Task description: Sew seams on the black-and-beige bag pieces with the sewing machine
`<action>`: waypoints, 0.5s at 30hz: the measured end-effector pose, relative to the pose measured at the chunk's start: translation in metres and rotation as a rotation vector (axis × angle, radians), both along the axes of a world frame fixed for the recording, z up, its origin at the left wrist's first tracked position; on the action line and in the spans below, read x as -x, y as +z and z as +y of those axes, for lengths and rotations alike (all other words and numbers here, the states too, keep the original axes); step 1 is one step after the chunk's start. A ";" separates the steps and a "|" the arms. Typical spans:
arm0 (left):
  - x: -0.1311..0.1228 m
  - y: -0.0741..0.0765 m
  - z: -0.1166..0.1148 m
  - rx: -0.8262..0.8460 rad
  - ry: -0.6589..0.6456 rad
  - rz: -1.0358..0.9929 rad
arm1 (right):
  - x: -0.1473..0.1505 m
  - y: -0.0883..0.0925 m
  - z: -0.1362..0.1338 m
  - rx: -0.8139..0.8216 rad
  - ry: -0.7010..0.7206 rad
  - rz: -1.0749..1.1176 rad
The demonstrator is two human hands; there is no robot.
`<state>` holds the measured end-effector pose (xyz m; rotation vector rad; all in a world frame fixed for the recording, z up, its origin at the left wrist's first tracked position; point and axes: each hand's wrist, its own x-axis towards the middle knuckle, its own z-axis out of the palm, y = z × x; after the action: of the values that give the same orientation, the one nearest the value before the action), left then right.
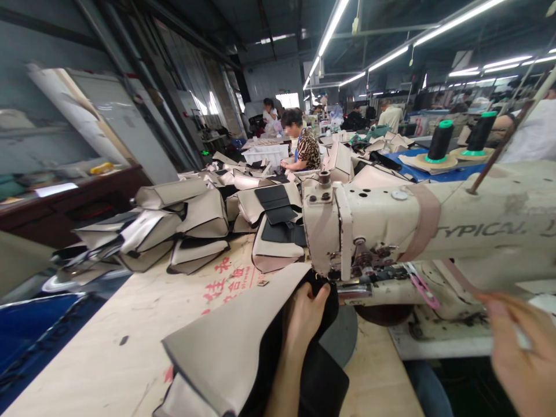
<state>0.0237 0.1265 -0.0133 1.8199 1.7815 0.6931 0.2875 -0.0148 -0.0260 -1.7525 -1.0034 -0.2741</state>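
Note:
My left hand (304,315) grips a folded beige and black leather-like piece (234,341) and holds it up to the needle area of a cream sewing machine (434,231). Its fingers curl over the black edge just left of the presser foot (347,284). My right hand (519,347) hovers at the lower right, blurred, below the machine arm, with fingers bent and pinched around something pale I cannot make out.
Stacks of sewn beige and black pieces (182,226) cover the wooden table (130,347) behind the work. Two black thread cones (439,142) stand on a blue surface. A blue bin (30,330) sits at the left. Other people sew at tables farther back.

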 end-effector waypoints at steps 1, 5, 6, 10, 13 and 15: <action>0.000 0.000 0.000 -0.001 0.003 -0.001 | 0.031 -0.002 0.009 0.033 0.170 0.132; 0.000 -0.003 0.001 -0.002 0.007 -0.007 | 0.143 -0.026 0.054 0.290 0.809 0.838; 0.001 -0.004 0.001 -0.002 0.008 -0.009 | 0.160 -0.033 0.063 0.278 0.808 0.893; 0.002 -0.009 0.004 -0.003 0.012 -0.030 | 0.185 -0.049 0.081 0.183 0.681 1.027; 0.001 -0.011 0.009 0.004 0.011 -0.052 | 0.185 -0.050 0.084 0.143 0.627 1.135; 0.000 -0.010 0.014 0.012 0.008 -0.060 | 0.186 -0.047 0.087 0.124 0.600 1.206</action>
<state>0.0236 0.1403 -0.0235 1.7668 1.7513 0.7314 0.1011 0.0725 -0.0733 -1.2552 -0.5590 1.1191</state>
